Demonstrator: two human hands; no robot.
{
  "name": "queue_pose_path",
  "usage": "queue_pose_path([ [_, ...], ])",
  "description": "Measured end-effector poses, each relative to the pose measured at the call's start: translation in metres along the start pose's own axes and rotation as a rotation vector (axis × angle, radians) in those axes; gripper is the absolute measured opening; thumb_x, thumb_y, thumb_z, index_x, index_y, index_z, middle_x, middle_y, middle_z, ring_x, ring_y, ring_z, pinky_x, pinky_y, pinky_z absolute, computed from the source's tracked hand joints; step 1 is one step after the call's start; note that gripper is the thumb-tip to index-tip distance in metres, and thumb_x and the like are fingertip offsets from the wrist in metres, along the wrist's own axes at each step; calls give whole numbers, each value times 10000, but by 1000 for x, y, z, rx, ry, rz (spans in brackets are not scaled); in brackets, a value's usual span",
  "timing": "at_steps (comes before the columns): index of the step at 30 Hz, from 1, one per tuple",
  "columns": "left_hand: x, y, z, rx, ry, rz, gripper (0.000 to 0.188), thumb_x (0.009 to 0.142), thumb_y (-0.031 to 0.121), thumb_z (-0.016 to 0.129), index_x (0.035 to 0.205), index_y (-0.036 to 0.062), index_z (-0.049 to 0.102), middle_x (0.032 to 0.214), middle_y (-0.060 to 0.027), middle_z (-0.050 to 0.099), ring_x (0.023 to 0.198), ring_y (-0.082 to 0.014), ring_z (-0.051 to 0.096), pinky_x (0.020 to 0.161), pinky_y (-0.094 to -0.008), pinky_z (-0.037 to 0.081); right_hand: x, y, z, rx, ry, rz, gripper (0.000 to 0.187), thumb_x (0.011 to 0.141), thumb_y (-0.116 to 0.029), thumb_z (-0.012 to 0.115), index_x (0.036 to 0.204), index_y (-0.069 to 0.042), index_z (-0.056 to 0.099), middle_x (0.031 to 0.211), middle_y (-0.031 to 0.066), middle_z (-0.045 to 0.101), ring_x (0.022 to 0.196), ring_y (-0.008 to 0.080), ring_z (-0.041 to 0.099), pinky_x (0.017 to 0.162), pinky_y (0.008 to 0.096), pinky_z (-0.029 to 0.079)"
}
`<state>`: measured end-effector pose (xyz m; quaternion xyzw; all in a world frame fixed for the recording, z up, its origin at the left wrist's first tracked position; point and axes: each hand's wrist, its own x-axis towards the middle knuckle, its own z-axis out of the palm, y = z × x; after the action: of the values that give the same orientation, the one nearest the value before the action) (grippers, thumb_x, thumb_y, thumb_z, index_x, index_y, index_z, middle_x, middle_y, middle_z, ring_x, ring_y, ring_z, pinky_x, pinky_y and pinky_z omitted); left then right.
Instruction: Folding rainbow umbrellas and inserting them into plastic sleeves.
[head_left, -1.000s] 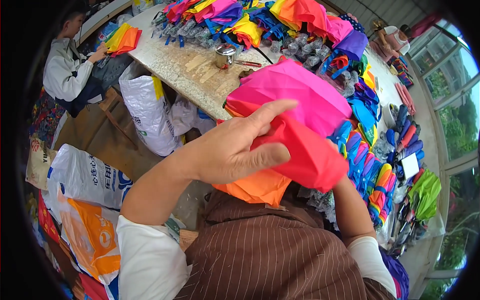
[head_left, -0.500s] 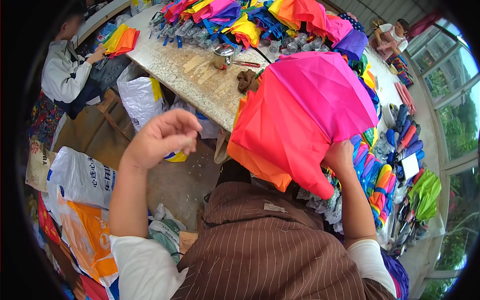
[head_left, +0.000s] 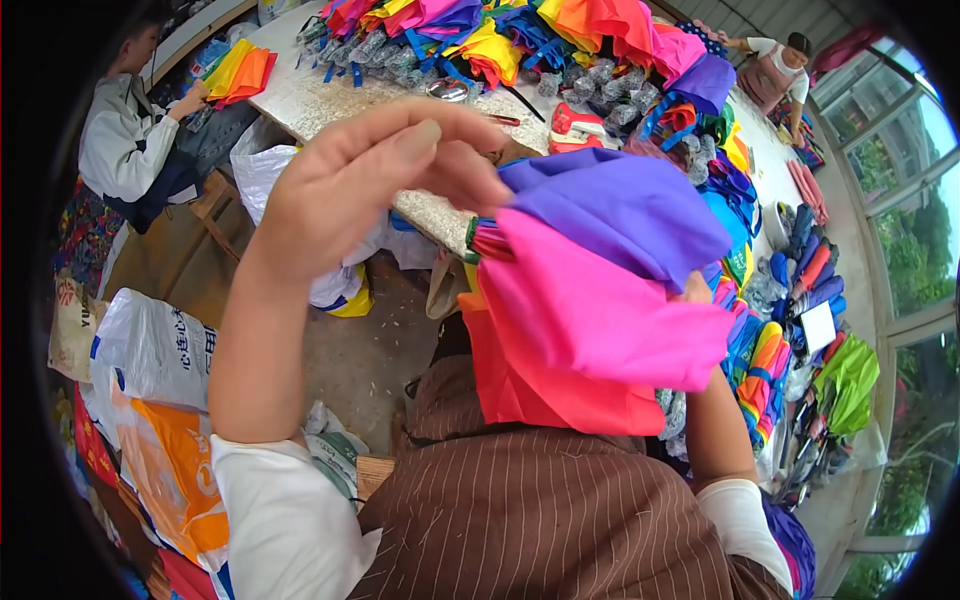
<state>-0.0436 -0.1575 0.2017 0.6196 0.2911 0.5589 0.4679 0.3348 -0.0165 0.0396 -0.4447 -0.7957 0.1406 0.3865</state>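
purple-pink-red folded umbrella [head_left: 600, 300], bunched tip pointing left, right hand [head_left: 695, 292] beneath

The right hand [head_left: 693, 291] was almost wholly hidden behind the purple, pink and red folds of the umbrella [head_left: 600, 290], so its grip on the cloth could not be made out; only a sliver of skin showed at the fabric's right edge. The left hand's [head_left: 370, 185] fingertips met the umbrella's gathered tip, but whether they pinched it could not be told. The far end of the surface [head_left: 330, 100] lay buried under coloured umbrellas [head_left: 480, 30], cut off by the picture's dark rim.
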Motion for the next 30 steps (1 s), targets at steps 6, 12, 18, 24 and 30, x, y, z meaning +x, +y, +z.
queue_pose_path([
  [6,8,-54,20,735,-505,-165,237,876,161,549,1028,-3,626,953,-112,676,910,-260,636,800,-377,486,4,-48,6,-475,-115,-395,149,701,-112,621,841,-67,640,840,127,632,752,338,593,671,420,474],
  [12,33,1,-4,4,47,422,641,912,346,529,1410,15,299,1322,-236,479,1266,-302,458,1062,-398,337,-3,-20,5,-383,61,-306,250,695,8,540,913,-58,644,832,109,608,753,326,577,644,430,463],
  [18,3,-45,-8,55,-17,-674,439,968,405,448,1152,30,583,1074,-91,633,967,-147,599,831,-329,485,10,-30,-28,-443,177,-667,275,718,13,551,968,-80,617,929,72,621,848,282,590,750,369,452],
  [24,41,-39,-1,-415,237,84,634,969,495,366,1415,46,318,1445,-164,365,1328,-270,371,1072,-356,303,8,-42,-10,-426,39,-581,191,668,-129,598,849,-76,626,879,83,628,823,256,614,705,352,479],
  [30,44,-49,-23,-189,305,121,591,941,420,485,1410,82,357,1379,-110,451,1298,-259,387,1069,-399,272,-1,60,-61,-252,-156,-266,189,767,-166,608,926,-65,620,869,74,627,818,244,610,710,360,492],
])
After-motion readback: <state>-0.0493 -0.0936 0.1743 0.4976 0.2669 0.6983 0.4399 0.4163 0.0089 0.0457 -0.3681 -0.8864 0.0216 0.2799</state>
